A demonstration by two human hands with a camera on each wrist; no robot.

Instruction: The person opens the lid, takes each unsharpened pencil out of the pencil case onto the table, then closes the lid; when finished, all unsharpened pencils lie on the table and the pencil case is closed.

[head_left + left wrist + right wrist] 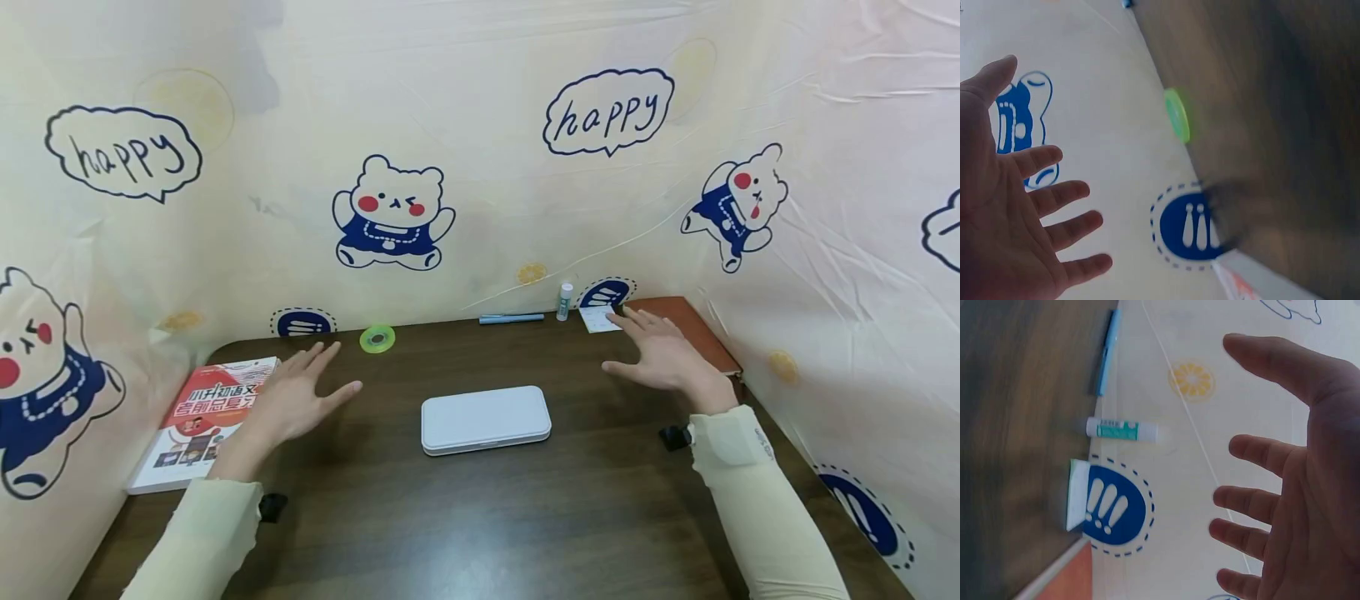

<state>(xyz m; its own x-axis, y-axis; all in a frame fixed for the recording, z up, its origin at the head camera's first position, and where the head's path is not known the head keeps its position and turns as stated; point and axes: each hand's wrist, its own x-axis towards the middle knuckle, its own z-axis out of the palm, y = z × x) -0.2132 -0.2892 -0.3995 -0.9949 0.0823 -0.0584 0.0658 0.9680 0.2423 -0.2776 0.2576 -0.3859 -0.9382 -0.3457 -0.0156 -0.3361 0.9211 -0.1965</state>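
Observation:
My left hand (288, 400) has its fingers spread and holds nothing; in the head view it overlaps the right edge of a red and white book (202, 417). On the other side, my right hand (663, 350) is also spread and holds nothing, overlapping a brown notebook (682, 321) and the edge of a small white paper (597, 319). Between the hands a white pencil case (486, 420) lies closed on the dark wooden table (465, 517). Both palms show bare in the wrist views, the left hand (1016, 212) and the right hand (1297, 500) alike.
Along the table's back edge are a green roll of tape (377, 339), a blue pen (512, 318) and an upright glue stick (565, 302). A pale sheet (480, 100) printed with cartoon bears hangs behind the table and along its sides.

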